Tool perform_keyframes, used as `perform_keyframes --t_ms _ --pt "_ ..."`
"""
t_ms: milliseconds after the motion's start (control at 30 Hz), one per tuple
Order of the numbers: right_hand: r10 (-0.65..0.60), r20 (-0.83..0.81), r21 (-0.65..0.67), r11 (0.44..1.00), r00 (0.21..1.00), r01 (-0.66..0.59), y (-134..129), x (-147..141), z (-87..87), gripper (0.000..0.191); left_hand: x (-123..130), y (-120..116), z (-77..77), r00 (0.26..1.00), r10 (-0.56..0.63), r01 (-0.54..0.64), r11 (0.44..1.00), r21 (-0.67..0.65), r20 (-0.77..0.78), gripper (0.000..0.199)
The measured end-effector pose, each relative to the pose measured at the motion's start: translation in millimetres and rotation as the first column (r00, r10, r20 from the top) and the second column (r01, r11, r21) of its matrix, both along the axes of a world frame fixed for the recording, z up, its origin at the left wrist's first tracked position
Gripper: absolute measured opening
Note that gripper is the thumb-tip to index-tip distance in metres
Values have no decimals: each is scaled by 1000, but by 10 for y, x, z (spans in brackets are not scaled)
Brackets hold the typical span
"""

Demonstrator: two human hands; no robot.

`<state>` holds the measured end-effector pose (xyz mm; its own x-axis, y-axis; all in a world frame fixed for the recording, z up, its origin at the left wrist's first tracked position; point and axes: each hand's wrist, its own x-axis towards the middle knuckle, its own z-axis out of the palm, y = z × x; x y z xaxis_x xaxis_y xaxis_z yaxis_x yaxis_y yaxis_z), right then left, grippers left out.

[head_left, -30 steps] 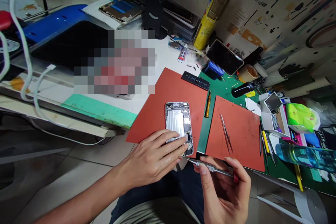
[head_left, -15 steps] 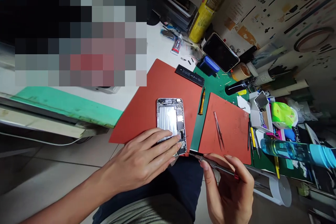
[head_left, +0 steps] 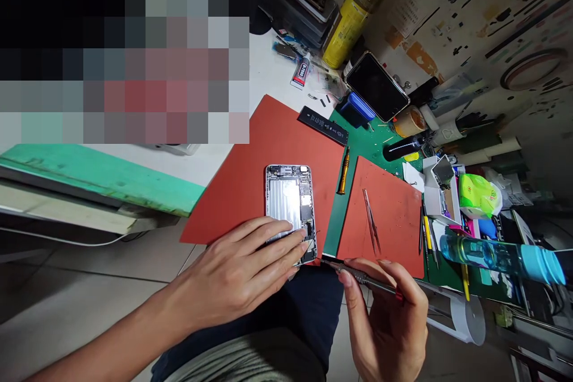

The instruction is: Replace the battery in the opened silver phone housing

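l hand (head_left: 244, 271) open, fingers out flat over lower pt of opened phone (head_left: 285, 194), which lies on l red mat (head_left: 242, 185) nr its front edge; r hand (head_left: 389, 316) clamped on metal driver (head_left: 369, 282), tip by phone's bottom r corner, can't tell if touching. black batt (head_left: 323, 126) & gold driver (head_left: 344, 172) beyond, tweezers (head_left: 371, 221) on r red mat (head_left: 398, 209)

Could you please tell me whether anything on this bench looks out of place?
Nothing looks spilled. The battery lies outside the opened smartphone, at the far edge of its red mat, and small dark strips lie loose beyond, which looks untidy.
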<state>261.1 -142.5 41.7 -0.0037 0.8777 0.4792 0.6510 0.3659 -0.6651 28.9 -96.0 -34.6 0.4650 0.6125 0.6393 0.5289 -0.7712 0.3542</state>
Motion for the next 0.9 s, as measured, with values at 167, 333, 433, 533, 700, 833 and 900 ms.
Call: perform_keyframes --t_ms 167,333,433,533,700,833,900 --pt "26 26 -12 1000 999 -26 0 23 2 65 1 6 -2 1000 -2 2 1000 -6 1 36" --pt "33 107 -9 999 994 -32 1 73 21 64 2 7 8 1000 -6 6 1000 2 -1 38" --pt "46 248 14 999 968 -51 30 97 74 54 1 7 30 1000 -2 2 1000 7 7 36" --pt "45 414 36 997 909 -66 108 73 177 30 -2 15 59 1000 -6 6 1000 3 10 32" --pt "95 547 24 991 832 -129 276 4 327 14 -9 27 89 1000 -2 2 1000 5 6 29" --pt "82 559 54 989 825 -135 335 10 327 22 -4 25 94 1000 1 -1 1000 11 13 27" --pt "104 544 56 986 833 -160 344 18 313 22 1 28 95 1000 1 -2 1000 10 15 26"
